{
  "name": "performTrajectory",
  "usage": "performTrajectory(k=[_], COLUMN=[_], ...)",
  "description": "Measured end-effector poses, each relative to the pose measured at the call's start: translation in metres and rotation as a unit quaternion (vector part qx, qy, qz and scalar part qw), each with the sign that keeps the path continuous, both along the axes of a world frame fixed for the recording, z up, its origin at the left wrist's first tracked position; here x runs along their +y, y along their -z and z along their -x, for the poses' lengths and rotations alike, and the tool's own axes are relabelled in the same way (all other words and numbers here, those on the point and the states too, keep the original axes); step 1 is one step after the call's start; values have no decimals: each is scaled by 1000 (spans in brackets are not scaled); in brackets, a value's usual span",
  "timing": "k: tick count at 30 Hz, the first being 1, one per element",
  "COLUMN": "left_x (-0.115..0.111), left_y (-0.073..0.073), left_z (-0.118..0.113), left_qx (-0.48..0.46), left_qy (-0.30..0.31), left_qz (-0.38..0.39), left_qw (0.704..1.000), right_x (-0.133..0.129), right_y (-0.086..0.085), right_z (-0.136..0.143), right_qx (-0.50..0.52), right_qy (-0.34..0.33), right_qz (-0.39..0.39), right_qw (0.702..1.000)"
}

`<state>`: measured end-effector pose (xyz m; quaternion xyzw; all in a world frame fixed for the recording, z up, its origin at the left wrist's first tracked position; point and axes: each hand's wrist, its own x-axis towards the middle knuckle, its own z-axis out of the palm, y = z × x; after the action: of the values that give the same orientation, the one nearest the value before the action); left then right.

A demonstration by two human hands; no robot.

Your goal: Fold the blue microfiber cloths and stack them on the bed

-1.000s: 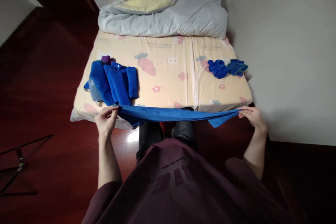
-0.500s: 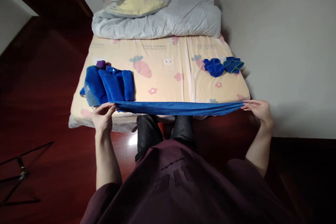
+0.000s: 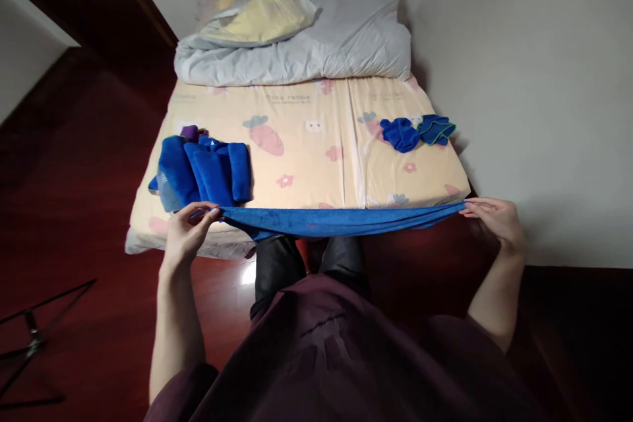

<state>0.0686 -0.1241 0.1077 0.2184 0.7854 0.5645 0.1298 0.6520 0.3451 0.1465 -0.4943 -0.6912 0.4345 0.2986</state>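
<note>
Pinched in the fingertips of the left hand (image 3: 186, 232) and right hand (image 3: 500, 221), a blue cloth (image 3: 341, 219) was stretched wider and straighter along its top than one second earlier. It hung before the near edge of the bed (image 3: 425, 190), with red floor (image 3: 79, 211) to the left, a wall (image 3: 544, 132) to the right, and patterned sheet (image 3: 306, 161) between a blue pile (image 3: 210, 175) and two small blue cloths (image 3: 401, 136). Its long axis ran left to right, nearly parallel to that edge, folds hanging downward.

Pale wall (image 3: 519, 112), glossy dark-red floor (image 3: 89, 204), carrot-print bed (image 3: 309, 155)
</note>
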Motion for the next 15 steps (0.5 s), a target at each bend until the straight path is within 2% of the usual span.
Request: performTrajectory(k=[5, 8, 11, 15], left_x=[29, 62, 101, 136], left_y=[19, 21, 7, -28], left_z=[22, 36, 53, 77], left_qx=[-18, -19, 11, 96], left_qy=[38, 45, 10, -52], left_qz=[0, -21, -65, -154], left_qw=[999, 999, 998, 982], right_x=[35, 68, 96, 113], right_y=[8, 16, 17, 4], right_z=[29, 62, 100, 140], right_qx=[-2, -15, -9, 57], right_qy=[-47, -52, -22, 42], right_qz=[5, -52, -121, -224], right_qw=[999, 997, 992, 972])
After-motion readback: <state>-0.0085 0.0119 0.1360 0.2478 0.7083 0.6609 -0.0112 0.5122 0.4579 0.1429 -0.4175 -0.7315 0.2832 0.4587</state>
